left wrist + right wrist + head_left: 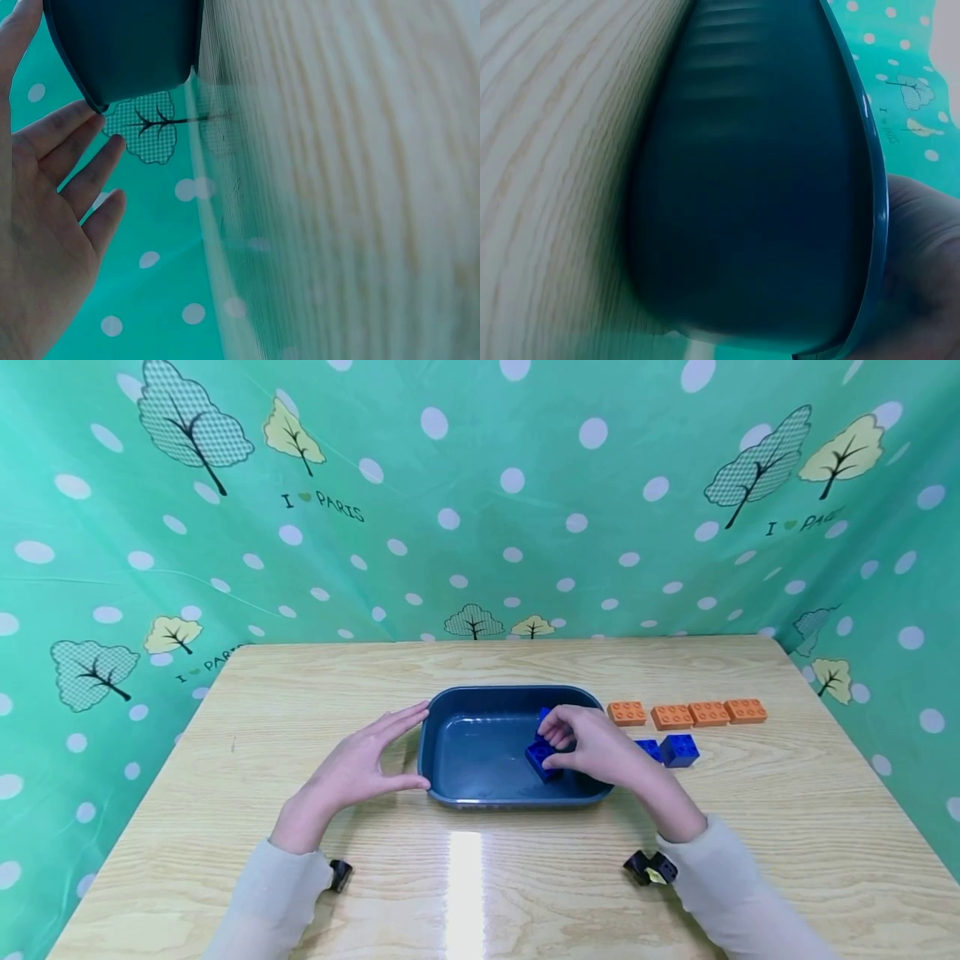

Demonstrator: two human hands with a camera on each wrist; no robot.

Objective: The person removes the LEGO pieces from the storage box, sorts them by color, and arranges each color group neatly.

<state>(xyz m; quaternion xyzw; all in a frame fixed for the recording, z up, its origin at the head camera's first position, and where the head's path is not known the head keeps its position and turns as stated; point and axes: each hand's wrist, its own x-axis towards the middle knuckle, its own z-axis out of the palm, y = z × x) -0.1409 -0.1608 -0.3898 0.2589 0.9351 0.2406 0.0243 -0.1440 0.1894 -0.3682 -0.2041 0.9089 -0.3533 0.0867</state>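
A dark blue-grey plastic tub (480, 802) stands on the table. My left hand (360, 764) touches its left rim with extended fingers and thumb spread apart; the left wrist view shows the left hand (60, 172) with fingertips at the rim. Inside the tub, toward its right side, my right hand (600, 747) pinches a blue toy brick (538, 758) low over the floor. Another blue piece (543, 713) shows just behind those fingers, partly hidden. In the right wrist view the tub's wall (742, 187) covers most of the hand's work.
To the right of the tub, several orange toy bricks (671, 717) lie in a row. In front of them are blue bricks (679, 750), one partly hidden by the right hand. Green patterned cloth (480, 527) hangs behind the wooden table (300, 677).
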